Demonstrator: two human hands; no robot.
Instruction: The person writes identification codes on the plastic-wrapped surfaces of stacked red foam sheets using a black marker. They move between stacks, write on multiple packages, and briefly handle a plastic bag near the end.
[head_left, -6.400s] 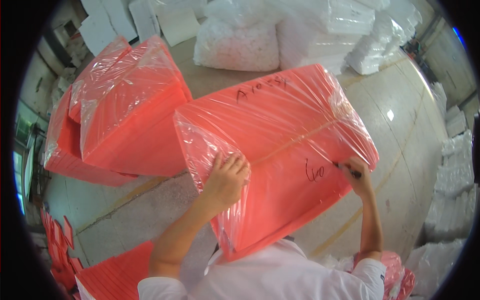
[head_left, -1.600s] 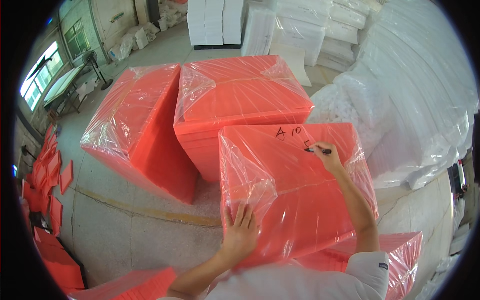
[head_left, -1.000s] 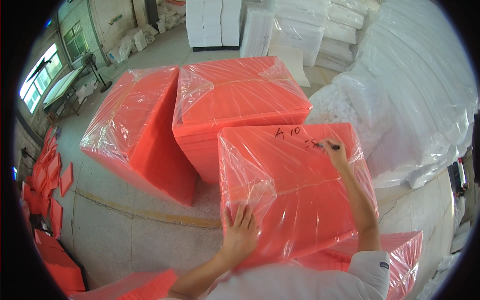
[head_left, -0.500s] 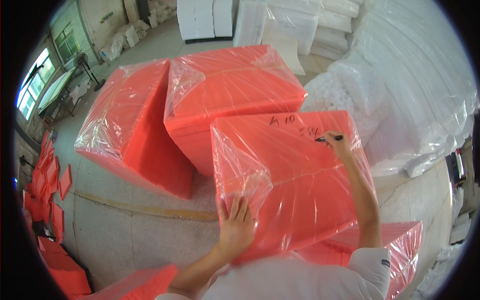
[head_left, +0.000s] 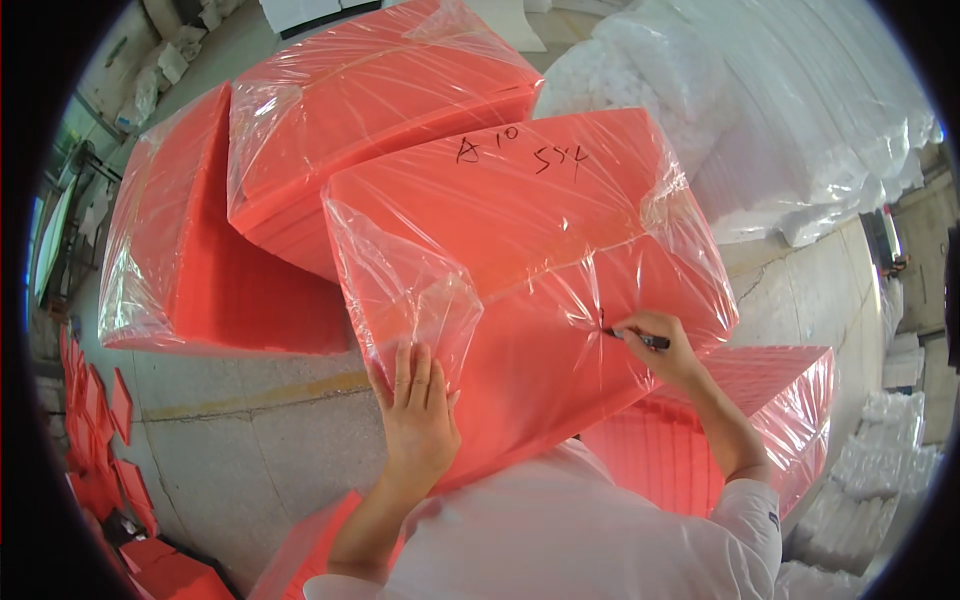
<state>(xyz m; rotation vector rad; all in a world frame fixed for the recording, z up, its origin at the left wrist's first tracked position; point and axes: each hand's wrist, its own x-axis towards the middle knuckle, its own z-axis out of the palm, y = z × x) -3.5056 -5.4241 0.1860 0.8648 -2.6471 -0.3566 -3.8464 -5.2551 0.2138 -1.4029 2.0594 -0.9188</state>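
In front of me stands a large red block-shaped bundle wrapped in clear plastic film. Black handwriting runs along its far part. My right hand pinches a black marker pen, its tip at the film on the near part of the bundle, where the plastic puckers into creases. A short dark stroke shows by the tip. My left hand lies with fingers stretched on the bundle's left near corner, over the folded film.
Two more wrapped red bundles stand beyond, one far and one at left. Another wrapped red bundle is close on my right. White plastic-wrapped stacks rise at the far right. Loose red pieces lie on the floor at left.
My right hand has moved with the marker pen from the far writing toward the near part of the bundle. The view has shifted, and the far writing is now uncovered.
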